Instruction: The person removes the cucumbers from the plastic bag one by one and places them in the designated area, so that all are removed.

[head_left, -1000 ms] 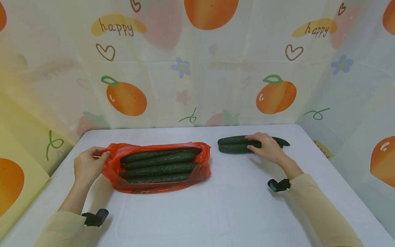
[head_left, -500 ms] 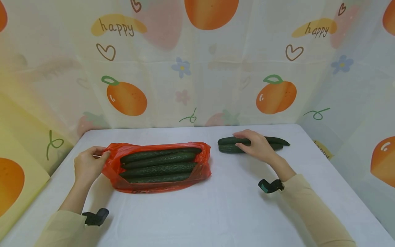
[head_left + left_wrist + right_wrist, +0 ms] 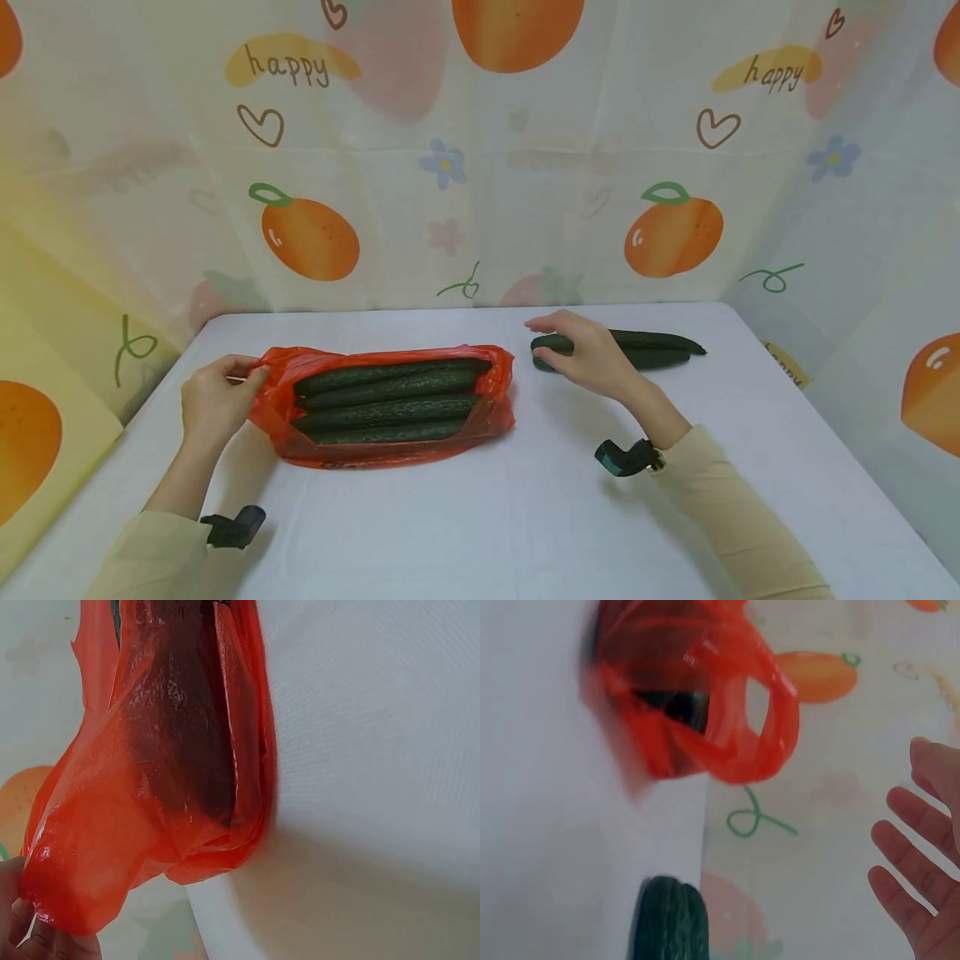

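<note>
Head view shows our left hand [image 3: 216, 402] pinching the red bag [image 3: 386, 453] on the table [image 3: 420, 533], our right hand [image 3: 591, 357] spread by the loose cucumbers [image 3: 652, 341], and tugging too hard could tear the bag.

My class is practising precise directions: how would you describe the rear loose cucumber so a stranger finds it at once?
On the white table, right of the red plastic bag, two cucumbers lie side by side, partly hidden by the right hand. Pick the rear cucumber, nearer the patterned backdrop; its tapered tip reaches farther right than that of the front cucumber.
</note>
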The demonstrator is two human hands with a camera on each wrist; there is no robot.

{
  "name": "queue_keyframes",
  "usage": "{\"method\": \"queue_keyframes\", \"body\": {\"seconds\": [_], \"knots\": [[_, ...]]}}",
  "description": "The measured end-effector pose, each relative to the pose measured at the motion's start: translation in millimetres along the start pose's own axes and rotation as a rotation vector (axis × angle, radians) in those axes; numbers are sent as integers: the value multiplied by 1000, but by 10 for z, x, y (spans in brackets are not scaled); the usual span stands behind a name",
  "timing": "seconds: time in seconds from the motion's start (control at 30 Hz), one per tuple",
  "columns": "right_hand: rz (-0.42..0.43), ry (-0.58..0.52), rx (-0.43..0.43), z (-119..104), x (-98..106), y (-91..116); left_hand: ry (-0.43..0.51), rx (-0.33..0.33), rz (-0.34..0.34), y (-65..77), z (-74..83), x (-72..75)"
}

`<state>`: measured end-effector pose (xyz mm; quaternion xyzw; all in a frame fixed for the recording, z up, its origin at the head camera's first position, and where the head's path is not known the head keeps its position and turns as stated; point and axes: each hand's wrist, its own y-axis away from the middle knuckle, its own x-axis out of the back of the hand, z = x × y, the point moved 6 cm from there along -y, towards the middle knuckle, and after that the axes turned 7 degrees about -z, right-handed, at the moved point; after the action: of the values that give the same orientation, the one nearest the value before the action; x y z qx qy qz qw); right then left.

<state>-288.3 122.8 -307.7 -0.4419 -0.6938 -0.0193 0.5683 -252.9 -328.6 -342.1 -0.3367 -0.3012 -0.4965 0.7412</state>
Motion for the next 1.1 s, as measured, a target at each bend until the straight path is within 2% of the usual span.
{"method": "queue_keyframes", "body": {"seconds": [0.27, 0.7, 0.9, 1.1], "knots": [[-15, -38, 71, -270, -133, -132, 4, 8, -8, 7, -3, 2], [-86, -116, 130, -615, -462, -327, 11, 4, -11, 21, 19, -1], [-119, -122, 129, -692, -614, -413, 8, -2, -5, 28, 19, 4], [-160, -181, 108, -728, -750, -472, 12, 1, -6, 24, 13, -1]]}}
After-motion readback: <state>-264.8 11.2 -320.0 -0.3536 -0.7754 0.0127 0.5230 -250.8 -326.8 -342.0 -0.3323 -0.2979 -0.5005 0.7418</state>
